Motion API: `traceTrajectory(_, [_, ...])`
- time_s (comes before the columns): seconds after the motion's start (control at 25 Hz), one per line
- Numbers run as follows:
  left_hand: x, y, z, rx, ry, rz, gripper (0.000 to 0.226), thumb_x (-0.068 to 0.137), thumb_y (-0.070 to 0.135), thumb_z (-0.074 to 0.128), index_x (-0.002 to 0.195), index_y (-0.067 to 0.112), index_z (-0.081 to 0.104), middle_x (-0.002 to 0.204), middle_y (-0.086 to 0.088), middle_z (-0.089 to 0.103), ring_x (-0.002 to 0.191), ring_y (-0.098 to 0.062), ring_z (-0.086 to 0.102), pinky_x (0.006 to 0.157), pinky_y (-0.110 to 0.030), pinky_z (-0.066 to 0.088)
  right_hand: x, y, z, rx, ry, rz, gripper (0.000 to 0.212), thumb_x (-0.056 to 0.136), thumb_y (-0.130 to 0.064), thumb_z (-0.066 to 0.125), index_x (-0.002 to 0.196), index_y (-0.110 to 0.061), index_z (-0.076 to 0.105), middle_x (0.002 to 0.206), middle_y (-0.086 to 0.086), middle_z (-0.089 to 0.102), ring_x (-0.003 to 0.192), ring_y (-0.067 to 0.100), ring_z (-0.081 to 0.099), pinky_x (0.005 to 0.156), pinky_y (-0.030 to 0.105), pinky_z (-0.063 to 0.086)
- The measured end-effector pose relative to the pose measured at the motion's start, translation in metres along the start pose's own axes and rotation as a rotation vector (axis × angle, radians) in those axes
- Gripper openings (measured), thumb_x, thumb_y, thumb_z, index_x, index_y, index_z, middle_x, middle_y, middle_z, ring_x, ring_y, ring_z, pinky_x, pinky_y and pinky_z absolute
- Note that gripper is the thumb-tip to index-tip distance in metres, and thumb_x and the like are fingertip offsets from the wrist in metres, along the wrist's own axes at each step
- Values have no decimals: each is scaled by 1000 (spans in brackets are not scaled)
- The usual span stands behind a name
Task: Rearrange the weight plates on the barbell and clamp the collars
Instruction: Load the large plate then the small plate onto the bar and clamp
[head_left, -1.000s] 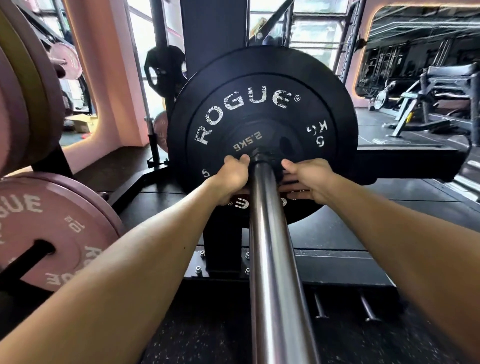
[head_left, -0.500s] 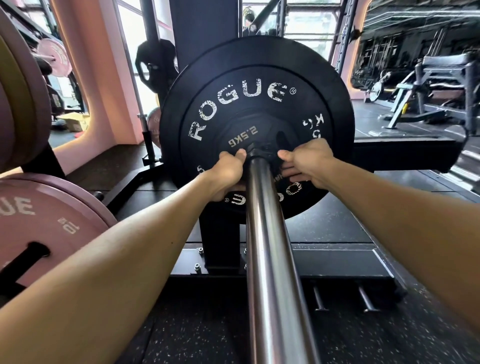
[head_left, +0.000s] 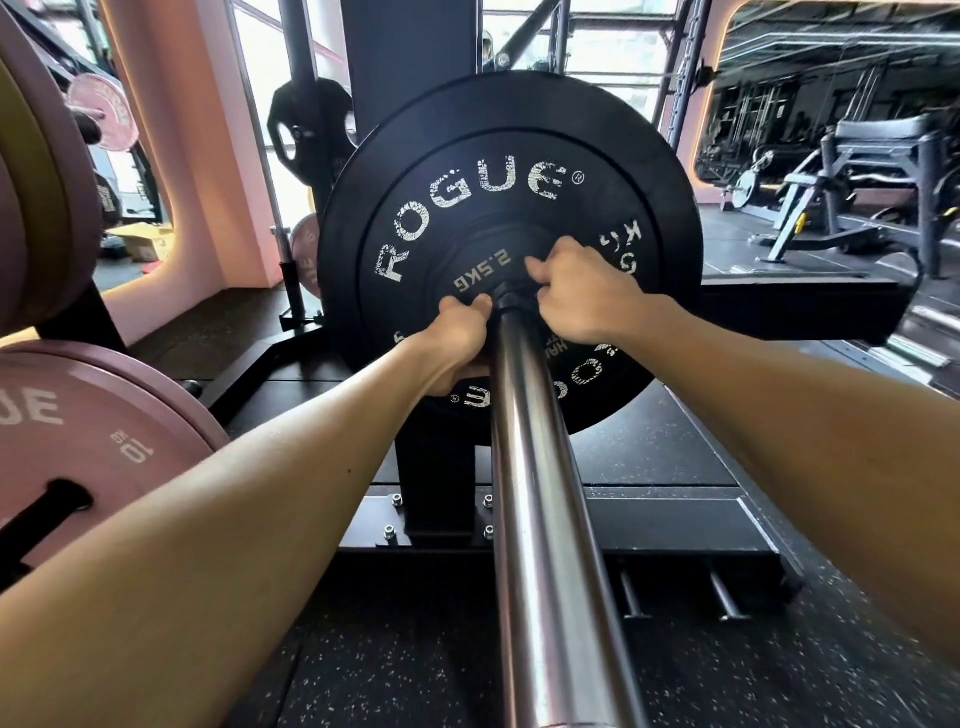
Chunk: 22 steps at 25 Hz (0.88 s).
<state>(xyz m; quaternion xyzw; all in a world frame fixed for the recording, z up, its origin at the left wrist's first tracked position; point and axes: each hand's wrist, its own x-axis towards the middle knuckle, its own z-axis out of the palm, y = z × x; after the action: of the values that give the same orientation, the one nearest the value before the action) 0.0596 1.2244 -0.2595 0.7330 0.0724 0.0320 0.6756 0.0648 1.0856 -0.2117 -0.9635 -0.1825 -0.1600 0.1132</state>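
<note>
Fingers of both hands, left (head_left: 457, 332) and right (head_left: 582, 296), curl around the collar (head_left: 506, 300) on the bar (head_left: 540, 493), tight against the far 2.5kg plate (head_left: 483, 270). Best squeeze evenly, keeping it flush.

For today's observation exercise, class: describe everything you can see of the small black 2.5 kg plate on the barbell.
The small black 2.5 kg plate is a dark, matte disc that looks rubber-coated, with worn pale "2.5KG" lettering reading upside down. It sits on the shiny steel barbell sleeve, flat against the face of the large black Rogue bumper plate. The left hand grips its lower left edge with curled fingers; the right hand holds its right side, hiding that part. A dark piece rings the bar at its centre; I cannot tell what it is.
</note>
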Motion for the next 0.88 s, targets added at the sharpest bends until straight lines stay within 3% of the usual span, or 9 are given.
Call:
traceTrajectory(0.16, [0,0,-3,-6,-7,-19,32,107,35,35,128,11,39,93,-4,59,71,-15,61,39,-21,49,9,-9,-5,-94,-84,-54,48,98,-17,40,145,-24,44,139,9,38,128,31,39,100,43,40])
traceTrajectory(0.24, [-3,4,-8,44,-65,-48,35,106,36,33,121,10,51,82,-4,66,62,-15,66,42,-23,50,13,-7,-4,199,-74,50,48,94,-16,42,140,-24,52,127,8,52,111,24,54,93,36,47])
traceTrajectory(0.32, [-6,12,-12,130,-122,-66,51,101,55,27,109,17,59,72,-2,71,59,-14,69,46,-21,52,10,1,2,574,13,267,38,91,-17,46,122,-18,67,101,6,60,84,24,61,78,34,55])
traceTrajectory(0.44, [-8,24,-11,198,-152,-73,76,87,82,21,120,25,59,96,-1,71,78,-16,71,47,-22,54,1,12,15,875,66,567,18,89,-12,53,99,-3,65,94,17,65,74,34,68,65,42,61])
traceTrajectory(0.52, [-8,26,-7,190,-178,-85,74,86,82,28,120,25,61,104,-1,69,75,-15,72,45,-23,53,-3,15,20,1029,64,675,7,88,-7,59,86,0,61,91,23,68,67,35,69,58,41,59])
traceTrajectory(0.64, [-5,22,-2,95,-172,-113,57,89,72,40,102,23,65,86,-2,73,59,-13,71,43,-22,51,-11,12,29,1136,-118,753,21,95,-10,56,77,1,56,82,20,63,62,26,63,60,35,57])
traceTrajectory(0.76, [2,16,-2,24,-134,-105,56,88,67,46,116,23,64,102,-5,71,74,-17,69,47,-21,51,-15,10,37,1207,-247,756,32,102,-17,47,77,0,55,75,12,59,62,18,58,44,23,54])
traceTrajectory(0.88, [7,13,-1,-24,-125,-106,55,86,65,48,118,23,64,104,-5,71,76,-19,68,46,-21,51,-8,9,35,1230,-193,773,28,101,-10,46,78,1,56,73,12,61,53,18,61,33,20,48])
